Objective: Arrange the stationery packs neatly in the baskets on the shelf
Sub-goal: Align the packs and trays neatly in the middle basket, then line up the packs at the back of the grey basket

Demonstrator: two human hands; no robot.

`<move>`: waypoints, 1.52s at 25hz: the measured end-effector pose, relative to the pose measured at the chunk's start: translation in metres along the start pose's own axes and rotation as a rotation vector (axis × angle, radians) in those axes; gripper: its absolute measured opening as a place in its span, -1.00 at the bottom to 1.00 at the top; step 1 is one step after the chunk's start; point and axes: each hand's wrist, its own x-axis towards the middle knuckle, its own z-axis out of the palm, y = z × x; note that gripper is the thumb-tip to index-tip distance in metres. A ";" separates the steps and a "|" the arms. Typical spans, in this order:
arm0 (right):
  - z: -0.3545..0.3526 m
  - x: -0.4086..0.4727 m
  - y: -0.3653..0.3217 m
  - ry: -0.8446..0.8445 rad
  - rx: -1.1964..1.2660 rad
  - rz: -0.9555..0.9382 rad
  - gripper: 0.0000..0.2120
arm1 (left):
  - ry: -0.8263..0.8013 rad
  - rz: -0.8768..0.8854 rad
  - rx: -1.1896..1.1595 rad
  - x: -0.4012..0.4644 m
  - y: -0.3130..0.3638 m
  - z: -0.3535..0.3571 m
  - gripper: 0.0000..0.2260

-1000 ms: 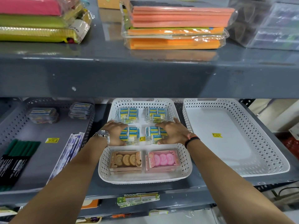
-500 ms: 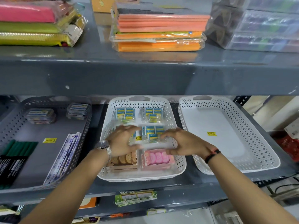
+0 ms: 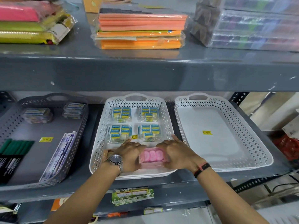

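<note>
A pink pack (image 3: 152, 156) is flanked at the front edge of the middle white basket (image 3: 98, 143) by the left hand (image 3: 129, 156) and the right hand (image 3: 177, 155), whose fingers are curled loosely against its two ends; whether it is actually gripped cannot be told. Another pack under the left hand is almost wholly hidden. Four blue-and-yellow packs (image 3: 121, 132) are set in two rows toward the basket's back edge.
</note>
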 end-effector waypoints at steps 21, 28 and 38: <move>-0.008 -0.004 -0.007 -0.043 0.047 0.020 -0.24 | -0.031 -0.008 0.077 0.000 -0.001 -0.001 -0.30; -0.046 -0.001 -0.033 0.213 0.160 -0.085 -0.48 | 0.250 -0.120 -0.018 -0.041 -0.025 -0.037 -0.46; -0.084 0.130 -0.169 0.327 0.081 -0.192 -0.56 | 0.261 -0.501 0.061 -0.135 -0.214 -0.067 -0.46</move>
